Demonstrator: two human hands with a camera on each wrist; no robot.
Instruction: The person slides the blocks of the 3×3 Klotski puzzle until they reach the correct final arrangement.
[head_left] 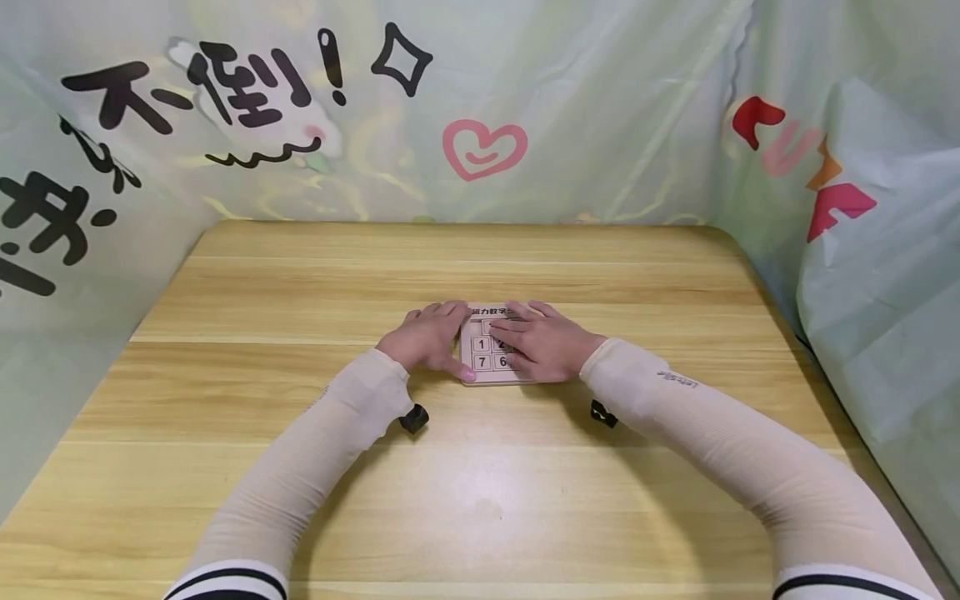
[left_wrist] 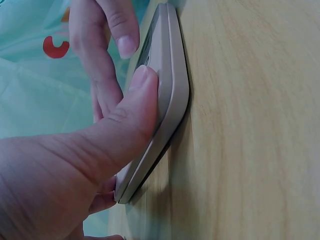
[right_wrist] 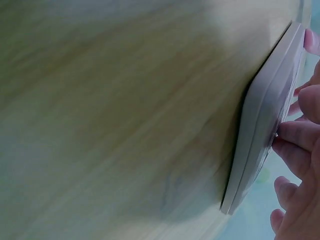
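A pale pink number sliding puzzle [head_left: 482, 353] lies flat on the wooden table, with dark Chinese print along its far edge. Tiles 1, 7 and 6 show on its face. My left hand [head_left: 425, 337] grips the puzzle's left side, thumb at the near corner and fingers toward the far edge. In the left wrist view that thumb [left_wrist: 144, 82] rests over the rounded rim. Across the right part of the face reaches my right hand [head_left: 553, 343], its extended fingertips on the tiles. It hides the right-hand tiles. The right wrist view shows its fingers [right_wrist: 295, 142] against the face.
The wooden table [head_left: 495, 500] extends around the puzzle on all sides. Behind it hangs a pale green printed cloth [head_left: 600, 125], which also drapes along both sides. Each forearm wears a light sleeve [head_left: 720, 433], with a small black device [head_left: 414, 418] at the wrist.
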